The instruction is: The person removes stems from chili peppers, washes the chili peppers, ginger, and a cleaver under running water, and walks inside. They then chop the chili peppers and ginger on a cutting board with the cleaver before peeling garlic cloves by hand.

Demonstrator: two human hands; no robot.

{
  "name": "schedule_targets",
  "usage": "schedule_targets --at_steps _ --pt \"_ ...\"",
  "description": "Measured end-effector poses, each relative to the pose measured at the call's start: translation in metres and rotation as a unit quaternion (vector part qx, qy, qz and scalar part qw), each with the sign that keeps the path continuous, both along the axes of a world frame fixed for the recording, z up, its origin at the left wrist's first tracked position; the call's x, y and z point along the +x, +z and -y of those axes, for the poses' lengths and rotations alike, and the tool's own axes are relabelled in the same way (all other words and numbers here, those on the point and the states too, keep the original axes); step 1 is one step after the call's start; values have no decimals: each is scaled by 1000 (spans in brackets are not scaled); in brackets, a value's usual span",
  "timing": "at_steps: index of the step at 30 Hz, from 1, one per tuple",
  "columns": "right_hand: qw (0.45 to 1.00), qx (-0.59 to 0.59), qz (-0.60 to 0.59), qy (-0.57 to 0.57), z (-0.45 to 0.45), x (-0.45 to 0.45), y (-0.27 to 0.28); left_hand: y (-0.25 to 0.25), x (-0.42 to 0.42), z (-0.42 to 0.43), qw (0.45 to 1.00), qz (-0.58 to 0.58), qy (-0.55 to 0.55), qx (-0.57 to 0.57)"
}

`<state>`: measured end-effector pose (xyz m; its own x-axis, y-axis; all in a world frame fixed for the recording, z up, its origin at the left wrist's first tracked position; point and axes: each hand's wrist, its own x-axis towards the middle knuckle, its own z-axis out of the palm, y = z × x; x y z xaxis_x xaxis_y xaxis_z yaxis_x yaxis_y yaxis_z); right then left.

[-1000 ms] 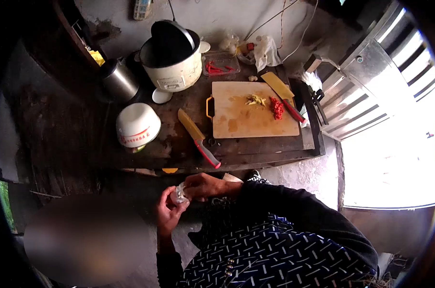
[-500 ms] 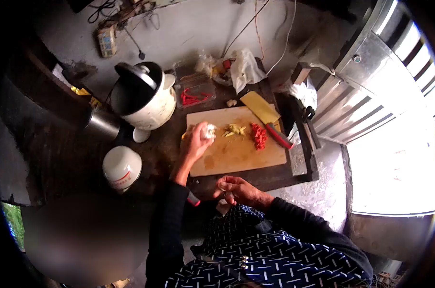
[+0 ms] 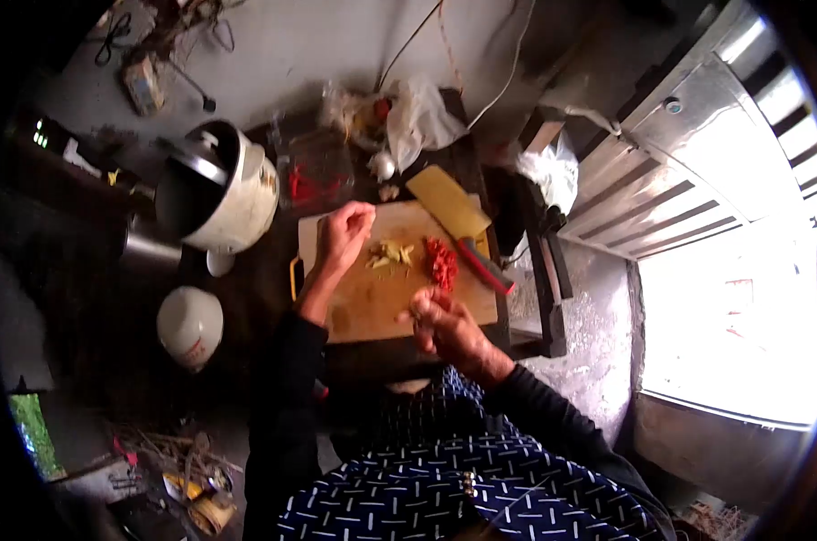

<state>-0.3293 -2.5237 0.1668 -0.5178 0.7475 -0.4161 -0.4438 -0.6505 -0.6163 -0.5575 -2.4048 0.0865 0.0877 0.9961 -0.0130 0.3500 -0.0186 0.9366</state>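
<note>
Left hand [image 3: 344, 239] and right hand [image 3: 452, 334] at a pale rectangular cutting board [image 3: 363, 317].
From left: a rounded white bowl with red marking [image 3: 190, 325]; a round cream-coloured pot [image 3: 246, 203]; the left hand, fingers loosely together over the board's left part, contents not discernible; a round white bulb [image 3: 381, 166], beyond the board; cut yellowish pieces [image 3: 390, 254], on the board; the right hand, over its near part, thumb and fingers pinching a small pale piece [image 3: 417, 307], identity unclear; chopped red pieces [image 3: 442, 263]; a broad-bladed knife with red-and-grey handle [image 3: 448, 204], across the board's far right corner.
</note>
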Motion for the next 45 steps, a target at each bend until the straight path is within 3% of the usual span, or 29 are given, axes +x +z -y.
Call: schedule_targets --at_steps 2,4,6,13,20,22,27,32,34,45 --pt "995 70 -68 3 -5 -14 -12 42 -1 78 998 57 16 -19" --pt "992 40 -116 19 -3 -36 5 66 -9 143 967 235 45 -83" --pt "986 35 -148 67 8 -67 10 88 -21 192 964 238 85 -86" --pt "953 12 -221 206 102 -185 7 101 -69 309 938 168 249 176" --pt "946 10 -197 257 202 -263 8 100 -131 426 909 131 338 206" --pt "950 25 -134 281 219 -274 12 112 -148 452 925 42 324 191" --pt "945 123 13 302 244 -285 26 115 -165 490 918 33 336 208" --pt "927 171 33 333 260 -287 40 116 -173 510 909 44 350 221" --pt "926 164 33 340 263 -287 42 121 -174 513 916 -36 324 233" --pt "918 193 69 341 260 -257 37 135 -164 499 925 -183 232 240"
